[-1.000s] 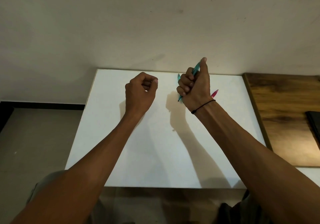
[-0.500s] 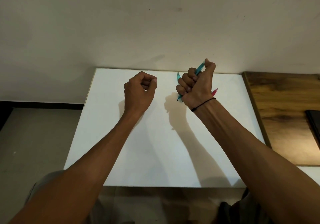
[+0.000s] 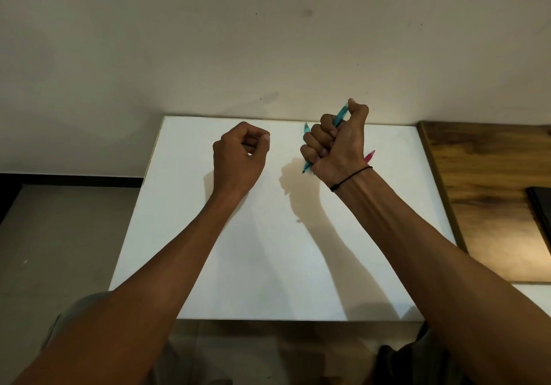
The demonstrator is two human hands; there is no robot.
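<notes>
— Head view, starting at the grip: what does the right hand (image 3: 337, 146) have?

— A full fist wrapped round a teal pen (image 3: 340, 115), with the thumb bent over beside the top end. The pen runs slantwise through the fist, and its dark tip comes out below the little finger. Judging by the shadow, it is held up off the white table (image 3: 268, 250).

— How will the pen handle?

— It looks like light, stiff, smooth plastic. In a fist it could slide lengthwise, and only the tip looks delicate. For writing I'd take it low on the barrel, near the tip, between thumb and two fingers.

— Any other pens?

— A second teal pen (image 3: 306, 128) shows just behind the knuckles. A pink pen (image 3: 369, 156) pokes out past the wrist, near the black band (image 3: 351, 177). I cannot tell whether the fist holds those two or they lie on the table.

— And the left hand (image 3: 238, 155)?

— It is well apart from the right, fingers curled in and thumb against the forefinger, with nothing visible inside.

— Further out?

— A wooden board (image 3: 492, 205) adjoins the table's right edge.
</notes>
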